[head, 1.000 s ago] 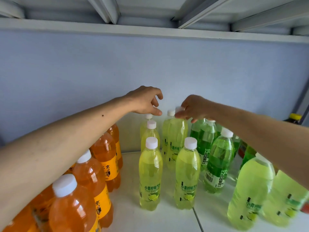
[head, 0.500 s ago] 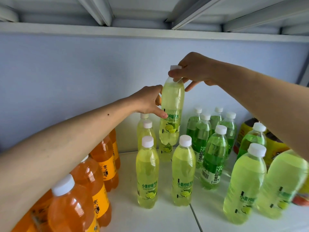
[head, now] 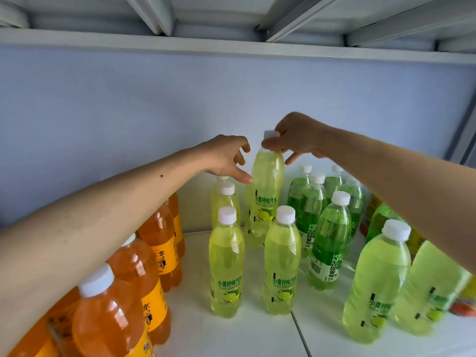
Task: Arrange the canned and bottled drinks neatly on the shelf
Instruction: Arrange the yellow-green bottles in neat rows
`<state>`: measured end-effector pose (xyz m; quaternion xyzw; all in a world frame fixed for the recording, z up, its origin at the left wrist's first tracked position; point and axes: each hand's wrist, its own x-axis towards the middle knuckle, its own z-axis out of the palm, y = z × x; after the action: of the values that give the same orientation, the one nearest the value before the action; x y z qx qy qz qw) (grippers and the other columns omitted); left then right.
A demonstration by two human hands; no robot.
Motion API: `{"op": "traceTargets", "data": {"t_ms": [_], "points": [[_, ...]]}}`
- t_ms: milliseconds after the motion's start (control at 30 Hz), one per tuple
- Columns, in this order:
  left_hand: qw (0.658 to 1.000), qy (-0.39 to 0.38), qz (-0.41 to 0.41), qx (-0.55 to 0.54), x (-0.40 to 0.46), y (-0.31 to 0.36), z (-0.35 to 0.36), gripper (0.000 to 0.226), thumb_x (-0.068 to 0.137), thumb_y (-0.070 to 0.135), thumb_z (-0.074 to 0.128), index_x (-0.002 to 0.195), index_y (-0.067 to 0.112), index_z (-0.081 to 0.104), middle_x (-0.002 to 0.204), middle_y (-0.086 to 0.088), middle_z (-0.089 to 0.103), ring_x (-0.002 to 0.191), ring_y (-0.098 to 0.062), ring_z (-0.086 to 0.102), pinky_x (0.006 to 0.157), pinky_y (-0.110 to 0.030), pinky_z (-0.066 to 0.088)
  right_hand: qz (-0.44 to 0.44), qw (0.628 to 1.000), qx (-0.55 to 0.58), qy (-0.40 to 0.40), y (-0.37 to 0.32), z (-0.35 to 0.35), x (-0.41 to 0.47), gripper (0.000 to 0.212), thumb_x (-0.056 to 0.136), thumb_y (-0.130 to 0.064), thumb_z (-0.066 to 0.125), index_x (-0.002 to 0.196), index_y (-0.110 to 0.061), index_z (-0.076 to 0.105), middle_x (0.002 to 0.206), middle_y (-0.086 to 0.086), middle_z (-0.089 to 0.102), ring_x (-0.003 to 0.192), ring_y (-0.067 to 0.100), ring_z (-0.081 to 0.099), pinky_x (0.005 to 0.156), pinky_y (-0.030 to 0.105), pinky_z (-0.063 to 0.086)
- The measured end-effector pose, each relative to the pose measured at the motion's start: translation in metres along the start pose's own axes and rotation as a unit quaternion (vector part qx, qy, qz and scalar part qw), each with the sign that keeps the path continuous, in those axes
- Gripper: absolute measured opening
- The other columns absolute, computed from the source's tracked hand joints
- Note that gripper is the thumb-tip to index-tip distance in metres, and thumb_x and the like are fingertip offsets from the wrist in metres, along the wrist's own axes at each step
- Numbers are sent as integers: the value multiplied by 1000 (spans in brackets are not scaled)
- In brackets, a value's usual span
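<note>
My right hand [head: 296, 140] grips a yellow lime-soda bottle [head: 266, 191] by its white cap and neck, holding it upright in the second column, behind the front bottle [head: 282, 264]. My left hand [head: 226, 158] hovers with fingers apart, its thumb tip touching that bottle's shoulder, above the left column of yellow bottles [head: 226, 264]. Whether the held bottle's base rests on the white shelf [head: 231, 336] is hidden.
Orange soda bottles [head: 110, 313] crowd the left under my left arm. Green grape-soda bottles [head: 329, 246] stand right of the yellow rows. Two more yellow bottles [head: 376, 284] sit at the front right, with yellow-labelled drinks behind. The upper shelf edge [head: 231, 48] is overhead.
My right hand lifted the yellow bottle high from the back row, then lowered it back down among the yellow bottles. My left hand stayed near its shoulder.
</note>
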<state>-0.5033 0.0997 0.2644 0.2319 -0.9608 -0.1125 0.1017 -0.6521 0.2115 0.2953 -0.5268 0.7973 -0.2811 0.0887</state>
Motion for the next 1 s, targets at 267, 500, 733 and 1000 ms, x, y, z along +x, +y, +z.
{"op": "traceTargets", "data": {"t_ms": [267, 500, 733, 1000], "points": [[998, -26, -6, 60, -4, -12, 0, 62, 72, 45, 80, 124, 20, 55, 121, 5, 65, 109, -16, 60, 95, -39, 50, 54, 995, -71, -54, 37, 52, 5, 37, 89, -35, 68, 101, 0, 63, 80, 5, 59, 77, 29, 74, 59, 26, 49], [997, -29, -5, 69, -6, -14, -1, 59, 73, 44, 79, 122, 20, 58, 118, 5, 66, 108, -16, 60, 95, -39, 50, 65, 992, -81, -73, 48, 66, 1, 35, 91, -32, 66, 72, -11, 46, 64, 0, 45, 81, 29, 74, 33, 13, 32], [997, -28, 1, 72, -10, -12, -5, 58, 73, 45, 79, 121, 19, 59, 116, 4, 67, 107, -16, 61, 94, -40, 50, 58, 990, -116, -56, 47, 73, 3, 35, 89, -31, 68, 71, -15, 42, 73, 2, 52, 64, 21, 65, 39, 18, 38], [994, -32, 23, 102, -17, -8, -11, 57, 74, 46, 78, 121, 19, 60, 117, 5, 66, 107, -15, 60, 93, -40, 51, 78, 986, -144, -38, 38, 72, -2, 37, 86, -36, 70, 99, -5, 56, 90, 9, 60, 58, 18, 58, 51, 23, 44]]}}
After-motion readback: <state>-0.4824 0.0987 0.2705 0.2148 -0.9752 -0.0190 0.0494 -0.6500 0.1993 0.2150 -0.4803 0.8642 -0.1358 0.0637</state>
